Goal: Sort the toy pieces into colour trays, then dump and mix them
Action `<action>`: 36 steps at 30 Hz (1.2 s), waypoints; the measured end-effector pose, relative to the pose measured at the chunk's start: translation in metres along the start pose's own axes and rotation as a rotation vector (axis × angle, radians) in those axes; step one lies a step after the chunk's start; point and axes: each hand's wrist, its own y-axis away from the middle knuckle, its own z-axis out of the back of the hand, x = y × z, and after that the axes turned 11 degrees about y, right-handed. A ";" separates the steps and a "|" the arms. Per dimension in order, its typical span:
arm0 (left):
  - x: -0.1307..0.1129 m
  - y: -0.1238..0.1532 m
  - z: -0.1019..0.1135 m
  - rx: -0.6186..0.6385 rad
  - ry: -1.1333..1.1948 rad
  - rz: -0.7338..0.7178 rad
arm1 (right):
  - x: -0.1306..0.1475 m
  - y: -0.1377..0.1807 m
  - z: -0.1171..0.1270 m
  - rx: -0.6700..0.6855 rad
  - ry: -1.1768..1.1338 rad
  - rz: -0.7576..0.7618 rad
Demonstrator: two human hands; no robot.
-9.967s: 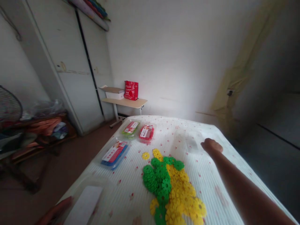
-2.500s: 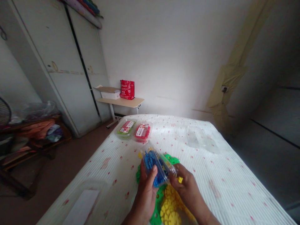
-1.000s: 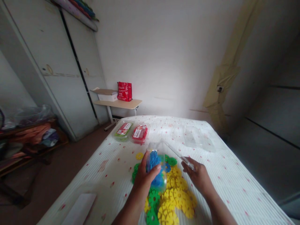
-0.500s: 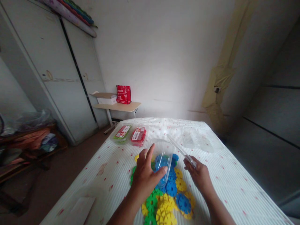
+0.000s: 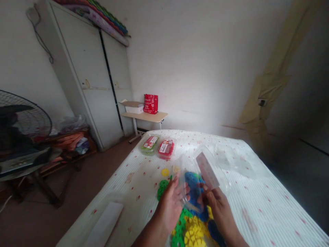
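Note:
My left hand [image 5: 172, 198] holds a clear plastic container [image 5: 183, 161] by its side, tilted over a pile of plastic flower-shaped discs. Its fingers curl behind the see-through wall. In my right hand [image 5: 217, 202] is a clear plastic lid [image 5: 202, 151] with a pale label [image 5: 207, 171], raised at a slant beside the container. The fingertips of that hand come close to the container's right side. Blue discs [image 5: 192, 185] show through and beside the plastic; whether any lie inside I cannot tell. Green discs [image 5: 162, 188] and yellow discs [image 5: 194, 233] lie on the table below.
Two labelled clear boxes, one with green discs [image 5: 149, 144] and one with red discs [image 5: 166, 148], stand at the table's far left. Faint clear plastic pieces [image 5: 239, 163] lie at right. A white strip [image 5: 105, 224] rests at front left. A fan [image 5: 23, 116] stands beyond the table.
My view has swung left. The lid has turned from edge-on to show its label, and my right hand has brought it beside the container. My left fingers have closed around the container.

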 end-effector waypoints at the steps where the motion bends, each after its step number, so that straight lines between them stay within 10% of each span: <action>1: 0.000 0.001 0.001 -0.008 -0.034 -0.025 | -0.002 0.001 -0.002 -0.013 0.030 -0.003; 13: -0.024 0.019 0.000 0.001 -0.470 -0.343 | -0.001 0.006 -0.001 -0.157 0.160 0.026; 24: -0.021 0.010 0.008 -0.046 -0.581 -0.247 | 0.004 0.004 -0.004 -0.173 0.090 -0.002; 36: -0.053 0.020 0.001 -0.163 -0.390 -0.500 | -0.018 -0.006 0.009 -0.039 0.960 0.159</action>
